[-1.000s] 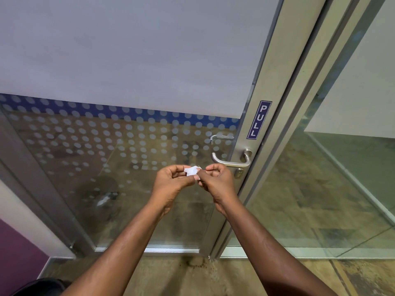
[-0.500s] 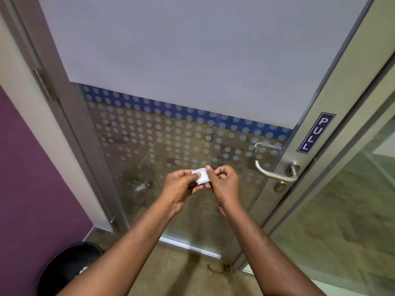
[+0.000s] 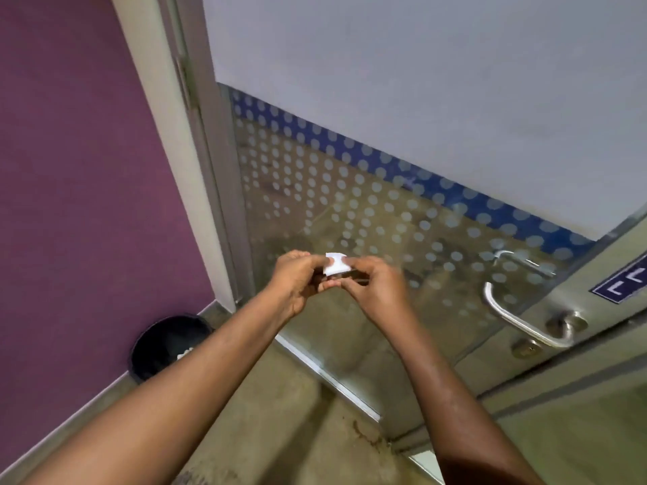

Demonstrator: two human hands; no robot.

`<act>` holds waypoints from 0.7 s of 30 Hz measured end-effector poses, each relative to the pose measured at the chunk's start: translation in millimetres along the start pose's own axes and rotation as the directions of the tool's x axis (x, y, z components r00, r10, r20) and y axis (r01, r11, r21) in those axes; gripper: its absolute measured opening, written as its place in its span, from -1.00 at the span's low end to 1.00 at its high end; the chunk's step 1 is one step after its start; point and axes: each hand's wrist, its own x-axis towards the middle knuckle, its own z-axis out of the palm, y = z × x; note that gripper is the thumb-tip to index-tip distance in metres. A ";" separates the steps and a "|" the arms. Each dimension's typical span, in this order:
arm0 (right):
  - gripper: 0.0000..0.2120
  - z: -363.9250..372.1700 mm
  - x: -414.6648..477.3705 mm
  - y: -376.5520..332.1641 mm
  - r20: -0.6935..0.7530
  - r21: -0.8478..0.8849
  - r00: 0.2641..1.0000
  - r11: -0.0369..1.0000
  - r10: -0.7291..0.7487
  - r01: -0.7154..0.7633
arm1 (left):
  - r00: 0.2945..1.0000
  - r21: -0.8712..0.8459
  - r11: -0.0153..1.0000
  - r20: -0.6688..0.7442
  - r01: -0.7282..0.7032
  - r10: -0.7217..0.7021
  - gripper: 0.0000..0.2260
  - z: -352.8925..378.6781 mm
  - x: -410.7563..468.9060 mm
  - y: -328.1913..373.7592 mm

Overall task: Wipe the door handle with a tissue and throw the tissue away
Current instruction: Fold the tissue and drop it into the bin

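A small folded white tissue (image 3: pixel 335 263) is pinched between the fingertips of my left hand (image 3: pixel 296 283) and my right hand (image 3: pixel 373 287), held in front of the glass door. The silver lever door handle (image 3: pixel 518 322) is at the right, well apart from both hands. A black round waste bin (image 3: pixel 164 344) stands on the floor at the lower left against the purple wall, with some white scraps inside; my left forearm crosses in front of its right side.
The glass door (image 3: pixel 350 204) has a frosted upper panel and a blue dotted band. Its metal frame (image 3: pixel 210 162) runs along the left. A purple wall (image 3: pixel 80 169) fills the left. A keyhole (image 3: pixel 525 349) sits below the handle, and a blue sign (image 3: pixel 626 285) above it.
The view has swung left and down: the handle slid to the right edge and the bin came fully into view. Both hands stayed together on the tissue, now farther from the handle.
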 end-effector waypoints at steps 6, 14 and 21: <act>-0.92 78.9 -0.5 -9.6 0.149 -0.055 0.977 0.985 -0.153 0.162 | 0.970 0.047 0.970 -0.060 0.240 -0.237 -0.89 -83.4 7.0 -3.1; -0.83 194.0 9.1 -64.9 0.344 0.122 0.898 0.961 -0.276 0.248 | 0.944 -0.012 0.968 -0.219 0.251 -0.248 -0.86 -214.2 16.4 13.4; -0.83 330.9 36.8 -101.2 0.522 0.122 0.829 0.980 -0.199 0.158 | 0.945 0.109 0.976 -0.289 0.189 -0.151 -0.90 -344.5 66.8 21.7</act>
